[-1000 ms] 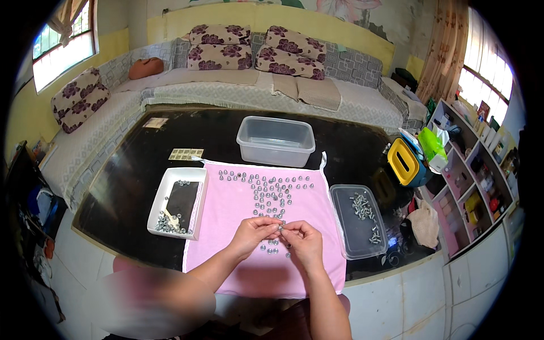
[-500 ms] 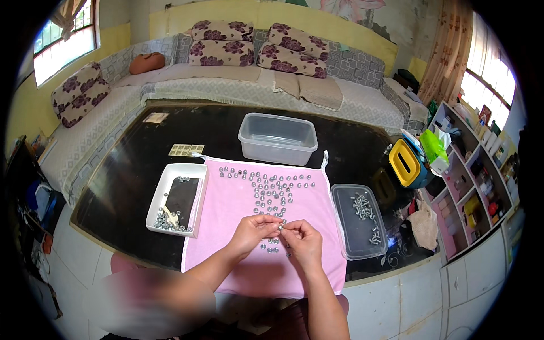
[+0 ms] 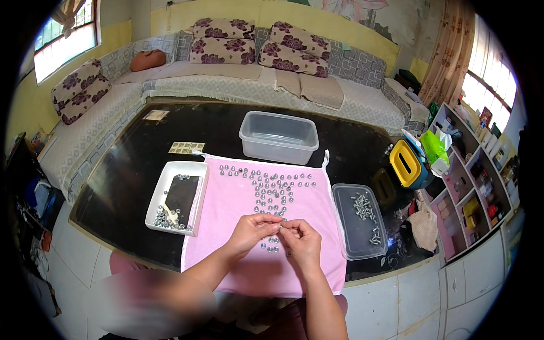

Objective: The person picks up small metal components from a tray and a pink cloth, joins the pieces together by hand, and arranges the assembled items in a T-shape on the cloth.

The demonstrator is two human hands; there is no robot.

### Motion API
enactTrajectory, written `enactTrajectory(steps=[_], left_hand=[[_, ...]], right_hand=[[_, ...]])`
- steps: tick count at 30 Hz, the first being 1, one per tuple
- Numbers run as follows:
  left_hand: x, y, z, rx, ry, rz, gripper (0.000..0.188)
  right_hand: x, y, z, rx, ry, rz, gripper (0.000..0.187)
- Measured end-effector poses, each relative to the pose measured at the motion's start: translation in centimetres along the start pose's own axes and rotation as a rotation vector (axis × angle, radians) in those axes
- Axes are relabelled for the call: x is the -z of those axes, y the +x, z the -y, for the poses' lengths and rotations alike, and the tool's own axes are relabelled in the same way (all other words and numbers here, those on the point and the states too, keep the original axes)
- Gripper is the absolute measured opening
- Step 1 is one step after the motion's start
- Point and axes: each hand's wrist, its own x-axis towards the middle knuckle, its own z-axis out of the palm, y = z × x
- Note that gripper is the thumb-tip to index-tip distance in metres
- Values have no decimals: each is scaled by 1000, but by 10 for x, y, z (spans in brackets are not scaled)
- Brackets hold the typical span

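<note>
Over the pink cloth (image 3: 218,249), my left hand (image 3: 251,232) and my right hand (image 3: 303,241) meet fingertip to fingertip. Both pinch a small silvery metal fastener (image 3: 281,226), mostly hidden by the fingers, so its exact shape cannot be told. Just beyond them, many small silvery fasteners (image 3: 276,193) stand in uneven rows on the cloth, and a few more sit between and below my wrists. Left of the cloth, a white box (image 3: 154,199) holds loose nuts (image 3: 164,218) and a pale scoop-like piece. To the right, a clear plastic lid (image 3: 354,246) carries loose bolts (image 3: 362,207).
Behind the cloth stands a clear plastic tub (image 3: 277,150) on the black table (image 3: 119,187). A yellow-and-teal container (image 3: 403,163), a green tissue pack (image 3: 434,148) and a brown cloth (image 3: 423,229) line the right side. A sofa (image 3: 198,88) runs along the far side.
Both hands stay in nearly the same place, with only a slight shift of the fingertips around the small metal piece, which shows less now. The rest looks unchanged.
</note>
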Motion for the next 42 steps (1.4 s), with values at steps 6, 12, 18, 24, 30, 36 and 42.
enactTrajectory(steps=[6,12,18,24,30,36,42], left_hand=[[0,0,0,-36,10,2,18],[2,0,3,-89,-15,13,16],[0,-1,1,-95,7,29,15],[2,0,1,-92,41,26,15],[2,0,3,-119,62,35,16],[3,2,5,-135,71,-40,17],[5,3,9,-172,37,-41,17]], right_hand=[[2,4,-6,-46,262,41,8],[1,5,-4,-113,355,77,6],[3,6,-4,-172,424,96,8],[4,8,-2,-192,364,123,7],[4,7,-6,-161,314,85,6],[-2,4,0,-145,365,77,8],[-5,4,3,-181,410,56,10]])
